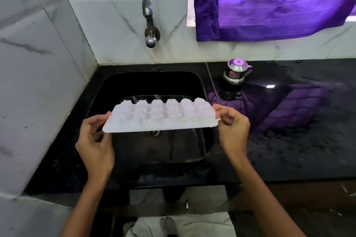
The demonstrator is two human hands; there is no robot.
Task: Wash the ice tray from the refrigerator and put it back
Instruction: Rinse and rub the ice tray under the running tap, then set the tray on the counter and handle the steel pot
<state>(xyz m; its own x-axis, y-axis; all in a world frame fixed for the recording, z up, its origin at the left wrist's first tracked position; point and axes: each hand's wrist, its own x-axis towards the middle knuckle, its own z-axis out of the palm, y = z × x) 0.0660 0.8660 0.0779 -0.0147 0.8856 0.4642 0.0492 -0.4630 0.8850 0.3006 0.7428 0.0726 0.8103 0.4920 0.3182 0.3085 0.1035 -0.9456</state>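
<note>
A white plastic ice tray (pixel 161 116) hangs upside down over the black sink (pixel 207 140), its rounded cup bottoms facing up. My left hand (pixel 96 140) grips the tray's left end and my right hand (pixel 233 127) grips its right end. The tray is roughly level, lengthwise from left to right, above the sink's drain (pixel 154 133). A metal tap (pixel 149 23) juts from the tiled wall behind the sink, with no water running from it.
A small steel pot with a lid (pixel 237 72) stands on the black counter (pixel 298 140) right of the sink. A purple curtain (pixel 279 2) hangs over the window at upper right. White marble-look tiles (pixel 38 82) close in the left side.
</note>
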